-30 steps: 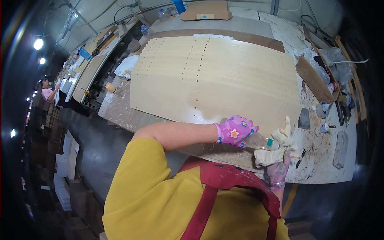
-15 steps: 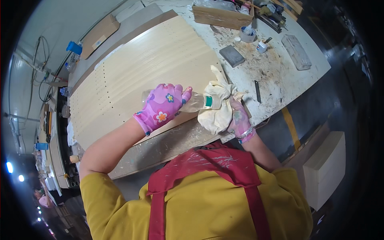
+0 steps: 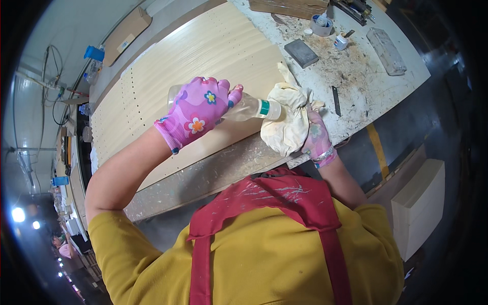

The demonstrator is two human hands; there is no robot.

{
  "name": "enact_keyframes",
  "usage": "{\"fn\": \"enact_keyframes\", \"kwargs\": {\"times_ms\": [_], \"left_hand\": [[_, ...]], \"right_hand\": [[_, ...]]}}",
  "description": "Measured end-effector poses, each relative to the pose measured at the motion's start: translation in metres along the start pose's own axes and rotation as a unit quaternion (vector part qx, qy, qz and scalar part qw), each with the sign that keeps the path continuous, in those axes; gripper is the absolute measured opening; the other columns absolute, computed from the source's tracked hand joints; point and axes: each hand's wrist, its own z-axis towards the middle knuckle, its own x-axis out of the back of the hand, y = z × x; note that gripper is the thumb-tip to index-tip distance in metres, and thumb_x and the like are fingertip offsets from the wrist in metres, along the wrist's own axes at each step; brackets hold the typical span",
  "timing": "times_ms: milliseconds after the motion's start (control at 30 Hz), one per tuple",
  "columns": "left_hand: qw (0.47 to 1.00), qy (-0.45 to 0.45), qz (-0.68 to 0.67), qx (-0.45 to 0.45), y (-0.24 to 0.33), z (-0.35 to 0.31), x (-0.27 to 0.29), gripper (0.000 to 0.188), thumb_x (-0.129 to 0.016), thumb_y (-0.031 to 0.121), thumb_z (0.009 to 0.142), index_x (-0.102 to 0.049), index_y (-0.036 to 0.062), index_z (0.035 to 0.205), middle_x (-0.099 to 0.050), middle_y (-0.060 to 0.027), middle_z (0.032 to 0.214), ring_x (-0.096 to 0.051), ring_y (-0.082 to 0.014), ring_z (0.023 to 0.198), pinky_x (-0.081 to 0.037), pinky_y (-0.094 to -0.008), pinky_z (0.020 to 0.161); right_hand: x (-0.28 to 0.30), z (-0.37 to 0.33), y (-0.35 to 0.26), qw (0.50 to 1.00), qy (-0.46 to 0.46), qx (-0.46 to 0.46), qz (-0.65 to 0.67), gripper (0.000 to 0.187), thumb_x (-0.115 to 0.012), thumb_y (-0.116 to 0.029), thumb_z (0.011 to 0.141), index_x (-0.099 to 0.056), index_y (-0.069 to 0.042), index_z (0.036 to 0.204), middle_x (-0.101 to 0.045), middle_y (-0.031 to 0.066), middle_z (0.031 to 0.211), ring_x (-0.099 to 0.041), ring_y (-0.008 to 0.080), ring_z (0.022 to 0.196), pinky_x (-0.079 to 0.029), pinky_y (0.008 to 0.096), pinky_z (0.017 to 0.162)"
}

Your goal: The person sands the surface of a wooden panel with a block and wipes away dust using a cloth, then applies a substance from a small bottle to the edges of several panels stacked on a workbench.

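Note:
My left hand [image 3: 199,109], in a pink flowered glove, is wrapped round a clear plastic bottle [image 3: 243,109]. The bottle lies tipped on its side, its white cap end with a green band pointing right. That end touches a cream cloth [image 3: 285,122], bunched up and stained. My right hand [image 3: 317,134], in a matching glove, grips the cloth from the right; its fingertips are partly hidden by the folds. Beneath both hands lies a pale wood-grain panel [image 3: 198,61] with rows of small drilled holes.
On the paint-stained worktable [image 3: 351,96] are a grey block [image 3: 301,53], a dark flat strip [image 3: 336,100], a roll of tape [image 3: 321,26], a small white jar [image 3: 341,42] and a long grey bar [image 3: 386,51]. Stacked boards [image 3: 419,208] stand at the right. A person [image 3: 64,248] is far left.
The view has shifted slightly. My left hand and the bottle have tilted and risen a little, and the bottle's mouth still rests against the cloth in my right hand.

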Motion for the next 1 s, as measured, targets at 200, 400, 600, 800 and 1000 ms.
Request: {"fn": "enact_keyframes", "kwargs": {"times_ms": [200, 400, 600, 800, 1000], "left_hand": [[1.0, 0.027, 0.014, -0.009, 0.0, 0.006, 0.003, 0.055, -0.061, 0.012, 0.075, -0.046, 0.0092, 0.128, -0.056, -0.0101, 0.093, -0.059, -0.0246, 0.08, -0.049, -0.0367, 0.068], [0.997, 0.073, 0.015, -0.021, -0.008, 0.019, 0.002, 0.044, -0.056, 0.012, 0.078, -0.05, 0.0083, 0.121, -0.058, -0.0094, 0.091, -0.061, -0.0238, 0.079, -0.049, -0.0359, 0.065], [0.999, 0.009, 0.003, -0.044, 0.005, 0.021, 0.006, 0.064, -0.066, 0.016, 0.072, -0.044, 0.0089, 0.131, -0.056, -0.0099, 0.095, -0.059, -0.0247, 0.08, -0.05, -0.037, 0.07], [0.998, 0.004, 0.011, -0.062, 0.011, 0.021, 0.007, 0.056, -0.059, 0.013, 0.076, -0.046, 0.0082, 0.13, -0.056, -0.0097, 0.092, -0.058, -0.0239, 0.078, -0.049, -0.0365, 0.068], [0.998, 0.018, -0.01, -0.057, 0.005, 0.032, 0.003, 0.047, -0.054, 0.014, 0.079, -0.048, 0.0078, 0.126, -0.055, -0.0091, 0.087, -0.058, -0.0241, 0.073, -0.048, -0.0361, 0.065]], "right_hand": [[0.006, 0.003, 0.003, 0.998, 0.067, -0.004, -0.007, 0.044, -0.039, -0.034, 0.099, -0.047, -0.006, 0.131, -0.056, 0.0113, 0.126, -0.054, 0.0259, 0.115, -0.042, 0.0411, 0.101], [0.001, -0.006, 0.013, 0.993, 0.078, -0.064, 0.061, 0.049, -0.041, -0.038, 0.097, -0.045, -0.005, 0.133, -0.053, 0.0147, 0.129, -0.052, 0.0307, 0.117, -0.04, 0.0462, 0.102], [-0.01, -0.007, 0.008, 0.993, 0.11, 0.022, 0.03, 0.046, -0.044, -0.035, 0.097, -0.049, -0.004, 0.13, -0.057, 0.012, 0.124, -0.055, 0.0274, 0.113, -0.043, 0.0406, 0.1], [-0.015, -0.014, -0.002, 0.995, 0.09, 0.037, 0.029, 0.05, -0.041, -0.036, 0.096, -0.046, -0.003, 0.133, -0.053, 0.0144, 0.131, -0.052, 0.0305, 0.118, -0.039, 0.0439, 0.103], [0.003, -0.028, -0.003, 0.99, 0.099, 0.009, 0.103, 0.057, -0.044, -0.042, 0.094, -0.043, -0.005, 0.136, -0.049, 0.0142, 0.135, -0.048, 0.0323, 0.121, -0.037, 0.0488, 0.104]]}}
